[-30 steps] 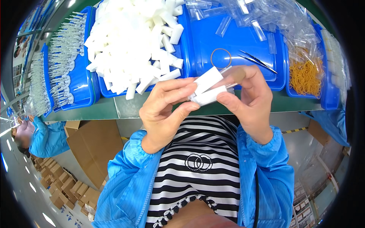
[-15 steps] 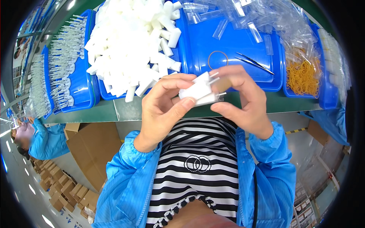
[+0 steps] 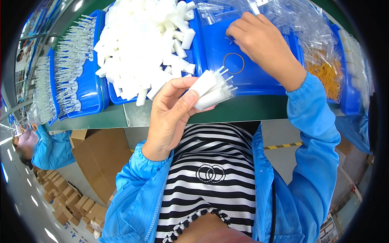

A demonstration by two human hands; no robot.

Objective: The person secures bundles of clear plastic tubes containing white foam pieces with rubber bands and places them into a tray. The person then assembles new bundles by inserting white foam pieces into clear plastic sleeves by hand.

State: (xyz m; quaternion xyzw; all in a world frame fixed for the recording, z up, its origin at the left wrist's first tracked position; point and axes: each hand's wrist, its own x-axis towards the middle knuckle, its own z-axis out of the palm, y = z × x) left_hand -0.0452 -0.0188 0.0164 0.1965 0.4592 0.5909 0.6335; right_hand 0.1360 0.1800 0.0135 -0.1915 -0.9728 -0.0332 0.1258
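Note:
In my left hand (image 3: pixel 168 111) is a small bundle of white sponge-like pieces (image 3: pixel 206 86) with thin white prongs sticking out at its right end. The thumb presses on it from the near side, and the fingers wrap behind. My right hand (image 3: pixel 257 36) is over the middle blue bin (image 3: pixel 214 44), fingers curled together beside the clear plastic sleeves (image 3: pixel 279 12). A bit of something clear shows at its fingertips, too small to name. On the bin floor between the hands lies a brown rubber band (image 3: pixel 234 63).
White foam cylinders (image 3: pixel 137 44) heap up in a bin at the left. Further left, bins hold rows of thin-stemmed white parts (image 3: pixel 73 60). Yellow rubber bands (image 3: pixel 324 79) fill a bin at the right. A cardboard box (image 3: pixel 103 158) stands below the green table edge (image 3: pixel 137 115).
My right hand has left the bundle and moved up and away to the clear sleeves. The left hand keeps the bundle, now tilted upward. My right arm now covers the black tweezers.

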